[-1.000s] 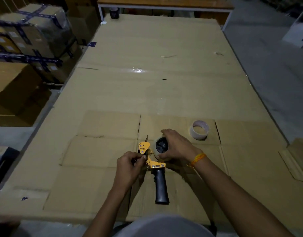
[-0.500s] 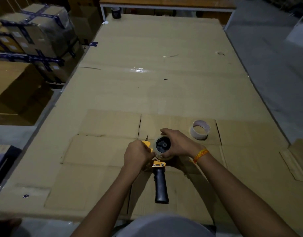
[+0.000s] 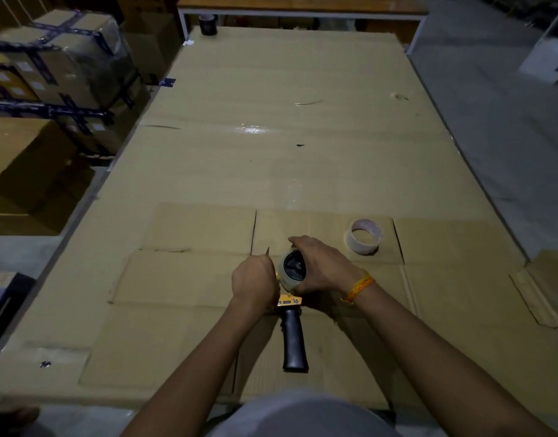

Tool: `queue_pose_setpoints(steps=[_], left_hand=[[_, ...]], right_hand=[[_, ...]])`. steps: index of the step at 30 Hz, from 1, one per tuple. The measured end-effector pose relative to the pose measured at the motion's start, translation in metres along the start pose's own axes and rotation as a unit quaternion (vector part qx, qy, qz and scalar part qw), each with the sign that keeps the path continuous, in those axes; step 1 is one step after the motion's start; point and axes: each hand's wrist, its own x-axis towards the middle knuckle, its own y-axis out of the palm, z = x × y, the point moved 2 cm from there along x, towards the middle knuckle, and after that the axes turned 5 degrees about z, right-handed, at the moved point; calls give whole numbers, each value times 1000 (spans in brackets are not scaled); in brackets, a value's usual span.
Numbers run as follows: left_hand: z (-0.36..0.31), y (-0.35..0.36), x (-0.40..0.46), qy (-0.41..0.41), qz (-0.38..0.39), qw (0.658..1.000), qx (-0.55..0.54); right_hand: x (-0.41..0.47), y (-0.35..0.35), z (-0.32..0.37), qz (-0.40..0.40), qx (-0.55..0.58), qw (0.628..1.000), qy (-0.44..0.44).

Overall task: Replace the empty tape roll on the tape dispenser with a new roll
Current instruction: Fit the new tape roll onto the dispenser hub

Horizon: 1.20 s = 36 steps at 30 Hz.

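A yellow tape dispenser with a black handle lies on the cardboard-covered table, handle toward me. A clear tape roll sits on its black hub. My right hand is wrapped over the roll from the right. My left hand is closed over the dispenser's front left part, hiding the yellow plate; a metal tip sticks out above it. What the left fingers pinch is hidden. An empty tape core stands on the cardboard to the right, apart from both hands.
Stacked taped cartons stand off the table's left edge. A black tape roll sits at the far left corner. Loose cardboard flaps lie at the right. A wooden bench runs behind the table.
My left hand has moved up and right over the dispenser's yellow front plate, covering it. My right hand stays on the roll.
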Motion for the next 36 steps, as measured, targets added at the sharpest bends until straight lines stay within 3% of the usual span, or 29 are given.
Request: queue_pose_setpoints(steps=[16,22,29,36], left_hand=[[39,17,-3,227,-89,969,43],[45,20,-6,225,-81,971,10],[66,33,-8,156,-36,981,-109],[82,40,-15,163,-45,972,-165]], right_hand=[[5,-10,1,55,-61,997,-12],[8,-10,4,61,-101,993,-25],[10,-7,3,79,-114,989,-49],[10,-6,4,77,-117,988,-66]])
